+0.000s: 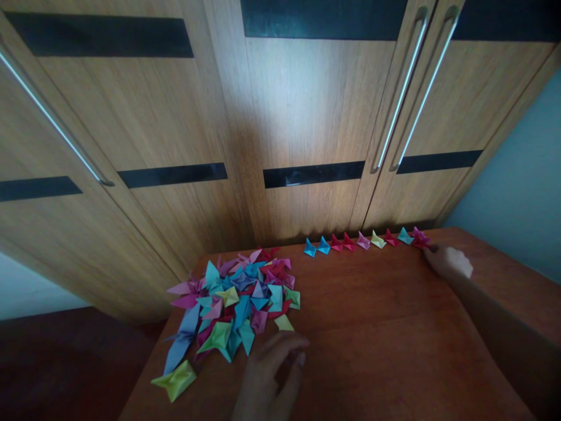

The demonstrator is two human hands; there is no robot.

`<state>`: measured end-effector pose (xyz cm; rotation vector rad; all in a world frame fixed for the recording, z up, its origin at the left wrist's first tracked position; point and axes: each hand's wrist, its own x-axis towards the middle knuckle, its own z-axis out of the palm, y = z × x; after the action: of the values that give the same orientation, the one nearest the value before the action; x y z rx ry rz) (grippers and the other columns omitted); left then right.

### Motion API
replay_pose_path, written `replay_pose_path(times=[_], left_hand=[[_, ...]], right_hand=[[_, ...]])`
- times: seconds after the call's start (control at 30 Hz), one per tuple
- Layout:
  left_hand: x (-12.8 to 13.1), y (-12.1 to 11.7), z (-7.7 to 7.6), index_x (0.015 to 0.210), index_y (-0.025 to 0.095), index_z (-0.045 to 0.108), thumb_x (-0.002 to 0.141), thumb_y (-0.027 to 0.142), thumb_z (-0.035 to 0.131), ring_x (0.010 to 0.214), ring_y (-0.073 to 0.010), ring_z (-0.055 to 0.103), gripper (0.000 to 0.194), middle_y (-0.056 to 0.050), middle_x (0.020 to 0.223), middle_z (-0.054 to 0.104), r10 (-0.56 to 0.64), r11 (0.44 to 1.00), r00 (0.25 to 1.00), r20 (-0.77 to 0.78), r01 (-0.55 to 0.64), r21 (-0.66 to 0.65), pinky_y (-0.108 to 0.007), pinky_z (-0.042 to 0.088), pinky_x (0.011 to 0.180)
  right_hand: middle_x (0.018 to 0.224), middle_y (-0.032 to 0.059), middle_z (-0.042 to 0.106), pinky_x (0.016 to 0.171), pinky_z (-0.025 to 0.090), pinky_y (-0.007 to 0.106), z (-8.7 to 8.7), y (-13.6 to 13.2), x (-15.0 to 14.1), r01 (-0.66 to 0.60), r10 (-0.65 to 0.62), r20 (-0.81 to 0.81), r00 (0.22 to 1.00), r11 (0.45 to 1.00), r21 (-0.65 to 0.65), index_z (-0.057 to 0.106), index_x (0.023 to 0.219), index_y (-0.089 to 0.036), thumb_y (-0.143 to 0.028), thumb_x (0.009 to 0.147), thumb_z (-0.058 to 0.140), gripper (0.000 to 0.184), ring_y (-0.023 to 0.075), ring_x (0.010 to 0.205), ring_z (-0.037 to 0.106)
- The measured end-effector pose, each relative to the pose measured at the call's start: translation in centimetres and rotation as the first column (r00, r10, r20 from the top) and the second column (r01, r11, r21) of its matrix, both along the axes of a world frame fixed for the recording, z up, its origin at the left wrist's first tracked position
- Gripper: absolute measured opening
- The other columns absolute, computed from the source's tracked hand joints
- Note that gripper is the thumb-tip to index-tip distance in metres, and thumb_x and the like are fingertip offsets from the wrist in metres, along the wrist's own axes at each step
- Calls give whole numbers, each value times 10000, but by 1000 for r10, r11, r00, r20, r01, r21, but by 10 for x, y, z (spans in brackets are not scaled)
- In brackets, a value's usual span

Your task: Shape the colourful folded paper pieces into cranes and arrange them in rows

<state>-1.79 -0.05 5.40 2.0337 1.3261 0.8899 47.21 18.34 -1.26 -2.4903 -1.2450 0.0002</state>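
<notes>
My right hand (pixel 449 263) reaches to the far right end of a row of small folded paper figures. Its fingertips close on a red and magenta origami figure (pixel 421 238), beside a turquoise one (pixel 405 236). Fingers partly hide where they grip. Nearer to me, my left hand (pixel 274 371) hovers low over the table, fingers loosely curled, thumb apart from the index finger, nothing visible between them. Just beyond its fingertips is a pale yellow folded paper (pixel 284 323). Left of and behind that hand lies a heap of colourful origami figures (pixel 241 304).
The row runs along the back of the reddish-brown wooden table (pixel 372 339), from a blue figure (pixel 310 248) rightward. A yellow-green figure (pixel 176 380) lies near the table's left edge. Behind stands a wooden cupboard (pixel 307 105) with long metal handles (pixel 405 88).
</notes>
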Motion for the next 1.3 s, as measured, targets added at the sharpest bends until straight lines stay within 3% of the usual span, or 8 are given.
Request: replay_pose_path(times=[0.4,0.53,0.63,0.73,0.87,1.0,1.17,1.3], left_hand=[[3,-5,6,975,256,650,871,203,489,937,-175,632,199,-37,989,685,-17,1000,1000,6,17,-17,-257,508,830],[-1,-3,2,1039,256,637,876,199,467,972,-193,625,242,-56,1054,671,-10,999,998,-64,12,41,-298,500,867],[-12,4,1,1065,257,627,869,191,468,1002,-204,612,262,-54,1095,655,66,989,986,-154,-45,139,-330,487,890],[-32,16,5,1064,242,628,865,198,472,993,-226,603,257,-63,1079,658,215,951,943,-253,-142,276,-361,472,884],[-55,27,11,1097,221,620,831,230,528,1027,-292,566,282,-88,1095,650,428,877,798,-424,-253,409,-438,421,896],[-61,28,8,1166,227,585,818,202,530,1064,-316,530,353,-94,1128,636,483,866,676,-557,-276,416,-463,390,872],[-60,28,3,1144,239,598,823,151,499,1084,-303,521,348,-91,1118,651,475,874,649,-595,-267,406,-462,355,896],[-65,30,3,1166,238,592,827,198,516,1051,-290,548,350,-92,1118,651,469,873,700,-538,-276,402,-438,383,889]], right_hand=[[830,270,663,497,331,345,-1,-20,-18,28,-25,-36,999,994,102,737,956,-94,-486,763,543,478,277,679,624],[854,225,683,511,364,331,-3,-35,-47,-43,48,-51,998,995,89,727,949,-140,-440,773,535,397,278,690,635],[847,151,700,534,392,319,-2,-46,-84,-135,140,-71,988,988,71,715,928,-203,-445,767,523,348,283,719,643],[826,94,707,578,407,296,0,-55,-128,-326,334,-112,936,942,79,700,885,-227,-426,778,505,298,253,760,648],[760,27,705,582,391,260,2,-66,-189,-485,494,-156,855,869,94,683,801,-256,-379,777,524,202,198,733,641],[726,-9,689,566,367,236,5,-78,-238,-591,605,-187,774,796,128,659,765,-255,-317,783,523,151,159,694,623],[693,-18,670,553,361,223,8,-91,-263,-646,673,-209,709,739,189,641,735,-247,-271,793,508,147,138,650,604],[698,-9,668,592,417,237,8,-97,-261,-660,708,-228,669,706,257,633,724,-232,-257,801,486,168,144,645,608]])
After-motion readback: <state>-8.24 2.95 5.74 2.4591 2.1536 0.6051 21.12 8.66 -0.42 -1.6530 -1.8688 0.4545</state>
